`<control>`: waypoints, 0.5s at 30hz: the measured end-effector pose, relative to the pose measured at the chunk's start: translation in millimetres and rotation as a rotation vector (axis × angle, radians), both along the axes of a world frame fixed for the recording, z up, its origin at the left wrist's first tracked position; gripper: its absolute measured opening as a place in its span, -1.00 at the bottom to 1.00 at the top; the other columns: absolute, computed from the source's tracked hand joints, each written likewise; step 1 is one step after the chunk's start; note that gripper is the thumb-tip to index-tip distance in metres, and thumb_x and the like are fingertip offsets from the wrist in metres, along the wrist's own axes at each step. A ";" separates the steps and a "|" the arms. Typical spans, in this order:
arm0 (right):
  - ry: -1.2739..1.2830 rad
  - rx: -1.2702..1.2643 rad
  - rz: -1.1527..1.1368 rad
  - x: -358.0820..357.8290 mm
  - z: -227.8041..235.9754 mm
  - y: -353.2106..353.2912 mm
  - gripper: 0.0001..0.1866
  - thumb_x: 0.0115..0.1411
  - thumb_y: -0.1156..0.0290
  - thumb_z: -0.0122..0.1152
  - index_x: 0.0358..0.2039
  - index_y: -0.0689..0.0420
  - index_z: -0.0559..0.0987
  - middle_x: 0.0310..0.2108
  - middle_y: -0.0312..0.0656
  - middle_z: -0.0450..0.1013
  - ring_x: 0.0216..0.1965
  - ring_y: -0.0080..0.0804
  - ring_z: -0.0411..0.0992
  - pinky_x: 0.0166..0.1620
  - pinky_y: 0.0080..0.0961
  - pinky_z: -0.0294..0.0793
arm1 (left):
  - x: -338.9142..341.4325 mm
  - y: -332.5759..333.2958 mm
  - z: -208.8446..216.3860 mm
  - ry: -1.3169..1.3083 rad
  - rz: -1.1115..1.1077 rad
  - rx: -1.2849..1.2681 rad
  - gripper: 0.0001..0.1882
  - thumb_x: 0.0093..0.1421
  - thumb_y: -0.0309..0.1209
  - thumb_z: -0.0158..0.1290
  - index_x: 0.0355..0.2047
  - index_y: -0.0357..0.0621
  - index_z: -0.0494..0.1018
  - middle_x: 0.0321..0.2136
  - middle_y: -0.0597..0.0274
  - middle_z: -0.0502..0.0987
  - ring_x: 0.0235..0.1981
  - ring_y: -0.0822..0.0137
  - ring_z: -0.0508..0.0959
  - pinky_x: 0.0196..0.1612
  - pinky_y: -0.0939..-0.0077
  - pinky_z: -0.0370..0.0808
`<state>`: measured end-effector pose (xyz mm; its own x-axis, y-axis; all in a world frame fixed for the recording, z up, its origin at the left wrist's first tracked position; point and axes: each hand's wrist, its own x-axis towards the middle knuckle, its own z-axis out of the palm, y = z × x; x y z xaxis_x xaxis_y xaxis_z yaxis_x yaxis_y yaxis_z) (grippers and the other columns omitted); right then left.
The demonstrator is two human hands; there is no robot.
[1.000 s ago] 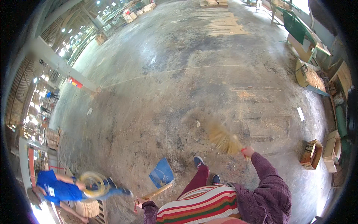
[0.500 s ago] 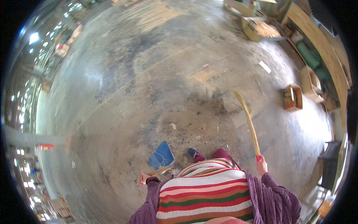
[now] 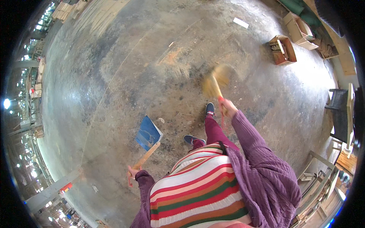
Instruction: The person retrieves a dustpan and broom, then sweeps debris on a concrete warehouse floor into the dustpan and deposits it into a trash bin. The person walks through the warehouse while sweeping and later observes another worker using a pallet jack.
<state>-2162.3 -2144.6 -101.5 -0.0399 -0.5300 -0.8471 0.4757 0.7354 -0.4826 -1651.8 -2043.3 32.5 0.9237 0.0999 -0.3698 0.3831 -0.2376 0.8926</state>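
Note:
My left hand [image 3: 133, 171] is closed round the wooden handle of a blue dustpan [image 3: 148, 132], held low on my left side with its pan tilted above the floor. A red cord dangles by that hand. My right hand [image 3: 228, 107], arm stretched forward, grips the short handle of a straw hand broom [image 3: 217, 80], red at the grip end. The broom's bristles are smeared by motion, and I cannot tell whether they touch the floor. Small bits of debris dot the concrete floor [image 3: 159, 95] between and ahead of my feet.
A cardboard box [image 3: 283, 50] and another open carton [image 3: 298, 32] stand at the far right. A white flat piece [image 3: 240, 22] lies ahead on the floor. Dark furniture [image 3: 341, 114] and a wooden frame [image 3: 317, 178] line the right side; stacked boards [image 3: 62, 11] sit far left.
My right arm has swung forward and inward, bringing the broom from my right side to ahead of me. The dustpan has shifted and tilted. My view has turned rightward, and my feet have stepped.

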 end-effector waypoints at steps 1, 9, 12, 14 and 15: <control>0.001 -0.033 0.002 -6.3 2.4 -38.5 -0.91 -0.04 0.47 0.00 -0.47 0.15 0.41 -0.73 -0.30 0.27 -0.77 -0.50 0.23 -0.72 -0.54 0.23 | -6.6 -13.7 2.9 0.012 -0.043 -0.026 -0.38 -0.17 -0.17 0.21 -0.09 0.03 0.23 -0.10 0.15 0.27 -0.14 0.07 0.35 -0.30 0.08 0.40; 0.416 -0.409 0.378 -69.6 48.0 -68.2 -0.57 -0.06 0.61 -0.11 -0.09 0.16 0.32 -0.56 -0.42 0.20 -0.61 -0.70 0.20 -0.60 -0.70 0.19 | -17.8 -47.2 10.2 0.136 0.076 -0.032 -0.47 -0.14 -0.16 0.16 -0.16 -0.03 0.27 -0.25 0.08 0.38 -0.33 0.07 0.44 -0.38 0.08 0.41; 0.480 -0.319 0.437 -87.3 75.2 -34.7 -0.50 -0.09 0.61 -0.11 -0.04 0.11 0.26 -0.66 -0.37 0.21 -0.76 -0.61 0.21 -0.74 -0.65 0.21 | -17.7 -55.1 0.5 -0.022 0.165 -0.188 -0.54 -0.17 -0.26 0.17 -0.26 -0.13 0.30 -0.33 0.11 0.43 -0.48 0.15 0.44 -0.46 0.20 0.41; 0.327 -0.273 0.361 -92.3 82.8 -17.4 -0.56 -0.12 0.60 -0.12 -0.13 0.10 0.30 -0.74 -0.36 0.19 -0.85 -0.56 0.18 -0.84 -0.67 0.17 | -5.7 -64.8 3.5 -0.208 0.319 -0.027 -0.65 -0.21 -0.29 0.21 -0.41 -0.16 0.43 -0.41 0.17 0.46 -0.51 0.22 0.44 -0.43 0.26 0.41; 0.242 -0.214 0.397 -90.4 97.1 -12.4 -0.62 -0.13 0.59 -0.11 -0.20 0.13 0.34 -0.73 -0.34 0.21 -0.82 -0.56 0.21 -0.80 -0.67 0.19 | 0.8 -61.4 5.0 -0.274 0.370 0.065 -0.65 -0.22 -0.27 0.23 -0.42 -0.18 0.44 -0.42 0.16 0.47 -0.50 0.24 0.44 -0.40 0.28 0.40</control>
<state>-2252.7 -2157.0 -4.4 0.0182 -0.7046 -0.7094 0.0356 0.7095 -0.7038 -1651.0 -2104.7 37.5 0.8843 0.4562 -0.0995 0.2049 -0.1876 0.9606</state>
